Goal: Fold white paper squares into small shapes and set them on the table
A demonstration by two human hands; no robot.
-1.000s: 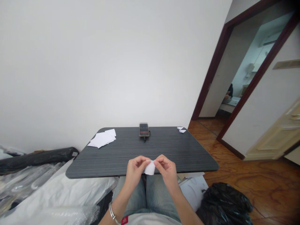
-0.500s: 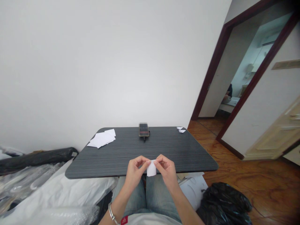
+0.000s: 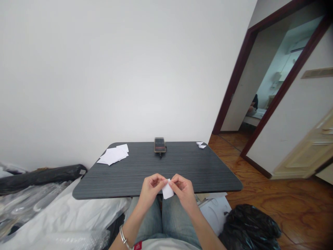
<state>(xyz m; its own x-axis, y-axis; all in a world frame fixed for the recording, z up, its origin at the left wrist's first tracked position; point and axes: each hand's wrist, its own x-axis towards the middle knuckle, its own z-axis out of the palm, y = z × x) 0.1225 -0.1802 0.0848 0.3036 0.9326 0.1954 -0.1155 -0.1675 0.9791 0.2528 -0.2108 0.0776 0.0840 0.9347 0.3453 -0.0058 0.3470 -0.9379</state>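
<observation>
A small white piece of paper hangs at the table's near edge, pinched along its top between my two hands. My left hand grips its upper left corner with thumb and forefinger. On the other side, my right hand pinches the upper right, its fingertips close to the left ones. The paper is slightly tilted, and its top edge is partly hidden by my fingers. Loose sheets of white paper lie overlapped at the table's back left. Two small folded paper pieces rest at the back right corner.
The dark table stands against a white wall. A phone-like device with a cable sits at its back middle. Plastic-wrapped goods lie on the left, a black plastic bag on the floor at right. A doorway opens beyond.
My hands have drawn slightly closer together at the paper's top. The paper has tilted, its lower edge now slanting.
</observation>
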